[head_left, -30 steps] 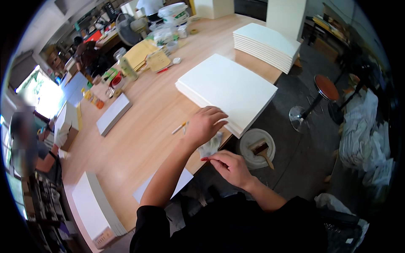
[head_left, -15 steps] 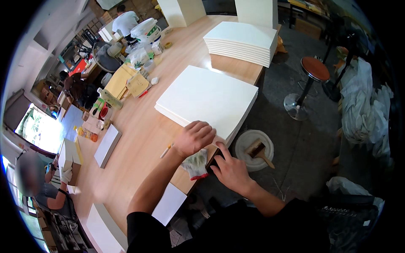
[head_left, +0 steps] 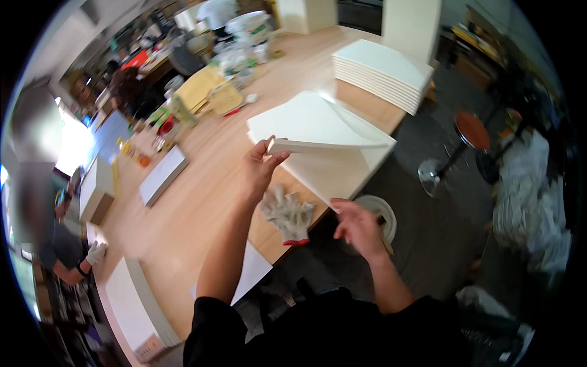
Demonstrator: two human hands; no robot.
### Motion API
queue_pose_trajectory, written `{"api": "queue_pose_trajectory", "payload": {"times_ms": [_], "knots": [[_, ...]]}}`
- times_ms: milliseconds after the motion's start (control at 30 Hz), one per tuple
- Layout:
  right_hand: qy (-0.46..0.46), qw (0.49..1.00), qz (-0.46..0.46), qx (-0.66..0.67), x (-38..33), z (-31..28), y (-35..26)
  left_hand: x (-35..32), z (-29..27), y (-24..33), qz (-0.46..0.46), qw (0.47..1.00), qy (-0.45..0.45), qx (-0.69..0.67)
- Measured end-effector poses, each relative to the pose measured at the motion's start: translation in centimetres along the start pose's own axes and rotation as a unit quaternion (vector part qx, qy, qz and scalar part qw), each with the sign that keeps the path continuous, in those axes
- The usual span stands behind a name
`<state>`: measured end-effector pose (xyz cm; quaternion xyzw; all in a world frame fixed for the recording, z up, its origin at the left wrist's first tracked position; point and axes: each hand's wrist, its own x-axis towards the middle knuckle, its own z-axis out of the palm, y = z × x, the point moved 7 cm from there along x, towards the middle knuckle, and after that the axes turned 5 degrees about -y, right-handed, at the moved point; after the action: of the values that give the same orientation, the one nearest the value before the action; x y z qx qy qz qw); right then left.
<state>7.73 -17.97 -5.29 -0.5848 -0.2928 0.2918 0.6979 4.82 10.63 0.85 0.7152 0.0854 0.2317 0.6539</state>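
My left hand (head_left: 260, 164) pinches the near left corner of a large white sheet (head_left: 312, 122) and lifts it off a white stack (head_left: 342, 171) on the wooden table (head_left: 202, 202). The sheet bends upward at that corner. My right hand (head_left: 359, 227) hovers with fingers apart just off the table's near edge, close to the stack's near corner, holding nothing. A pair of grey work gloves with red cuffs (head_left: 288, 214) lies on the table between my two hands.
A taller stack of white boards (head_left: 382, 72) sits at the far right of the table. A white bucket (head_left: 378, 214) and a red stool (head_left: 471, 131) stand on the floor at right. Bottles, yellow pads and clutter (head_left: 208, 92) crowd the far left. Another person (head_left: 61, 244) works at left.
My left hand has lifted the top sheet's corner off the stack. My right hand has let go of the gloves, which now lie on the table, and moved right.
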Motion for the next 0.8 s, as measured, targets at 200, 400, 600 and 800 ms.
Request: {"api": "queue_pose_trajectory", "payload": {"times_ms": [200,400,600,800], "knots": [[-0.021,0.933,0.164,0.319,0.4,-0.3,2.0,-6.4,-8.6,7.7,0.052,0.981,-0.171,0.070],[-0.098,0.945,0.135,0.283,1.9,13.8,-2.4,-23.1,-18.1,8.5,0.132,0.981,0.143,0.010],[-0.311,0.931,0.126,0.144,7.3,22.8,1.3,-34.2,-21.8,-0.7,-0.085,0.906,0.253,-0.327],[-0.373,0.909,0.183,0.033,8.9,23.9,3.7,-37.3,-24.3,-1.7,-0.197,0.903,0.281,-0.257]]}}
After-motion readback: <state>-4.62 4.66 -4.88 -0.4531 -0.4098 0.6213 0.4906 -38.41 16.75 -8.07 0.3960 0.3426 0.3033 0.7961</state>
